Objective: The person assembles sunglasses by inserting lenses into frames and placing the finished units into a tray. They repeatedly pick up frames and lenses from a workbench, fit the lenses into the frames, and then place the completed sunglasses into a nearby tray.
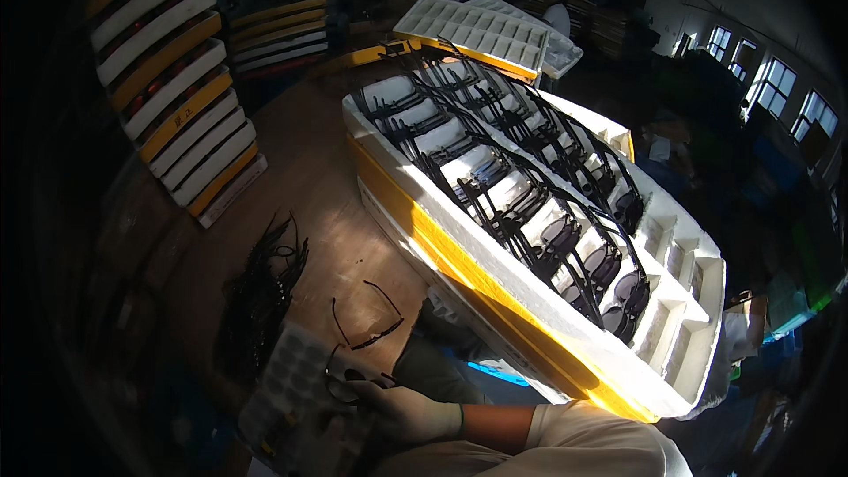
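My right hand [411, 413], in a pale glove, reaches in from the lower right and is closed on a pair of dark-framed glasses [339, 387], partly hidden by its fingers. Just beyond it, another pair of glasses [371, 340] lies on the brown table with its temples spread. Under and beside the hand is a pale tray with round wells [296, 371]. To its left sits a tangled heap of dark glasses parts [261, 287], its details lost in shadow. I cannot make out my left hand in the dark lower area.
A long white and yellow foam tray [530, 300] to the right holds rows of dark glasses, with several vacant compartments at its near end. More compartment trays [473, 31] lie behind it. A tall stack of foam trays [181, 97] stands at the far left of the table [309, 177].
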Demonstrator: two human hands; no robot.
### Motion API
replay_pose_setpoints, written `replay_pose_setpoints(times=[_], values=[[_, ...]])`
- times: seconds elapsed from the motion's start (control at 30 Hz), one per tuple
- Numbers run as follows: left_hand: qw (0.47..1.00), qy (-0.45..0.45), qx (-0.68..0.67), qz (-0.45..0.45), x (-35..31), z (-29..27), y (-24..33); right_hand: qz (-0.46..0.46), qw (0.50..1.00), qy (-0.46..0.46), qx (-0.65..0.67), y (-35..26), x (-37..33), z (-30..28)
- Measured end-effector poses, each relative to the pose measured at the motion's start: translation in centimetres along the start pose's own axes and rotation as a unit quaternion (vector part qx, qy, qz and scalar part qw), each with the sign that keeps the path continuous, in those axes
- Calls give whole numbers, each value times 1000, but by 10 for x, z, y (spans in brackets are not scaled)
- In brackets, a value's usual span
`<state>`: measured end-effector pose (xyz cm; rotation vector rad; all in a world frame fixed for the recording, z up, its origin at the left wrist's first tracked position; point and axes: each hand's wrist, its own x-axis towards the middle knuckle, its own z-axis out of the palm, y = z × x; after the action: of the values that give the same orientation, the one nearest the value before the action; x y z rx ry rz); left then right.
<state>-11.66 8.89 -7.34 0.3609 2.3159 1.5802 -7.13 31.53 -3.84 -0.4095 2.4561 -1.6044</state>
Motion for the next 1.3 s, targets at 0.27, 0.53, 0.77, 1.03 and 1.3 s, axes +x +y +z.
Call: replay_pose_setpoints(times=[0.27,0.53,0.77,1.03,1.3], values=[[988,103,75,91,-64,-31,13,-31,988,-80,129,-19,6,48],[943,124,170,256,-91,-41,5,-32,981,-133,138,-54,-1,43],[905,123,-396,-94,-106,-20,33,-54,979,-141,135,-35,-2,54],[954,79,-289,28,-110,-35,36,-105,988,-74,91,-56,-10,58],[978,37,-98,179,-120,-48,61,-199,972,-79,92,-51,-2,45]])
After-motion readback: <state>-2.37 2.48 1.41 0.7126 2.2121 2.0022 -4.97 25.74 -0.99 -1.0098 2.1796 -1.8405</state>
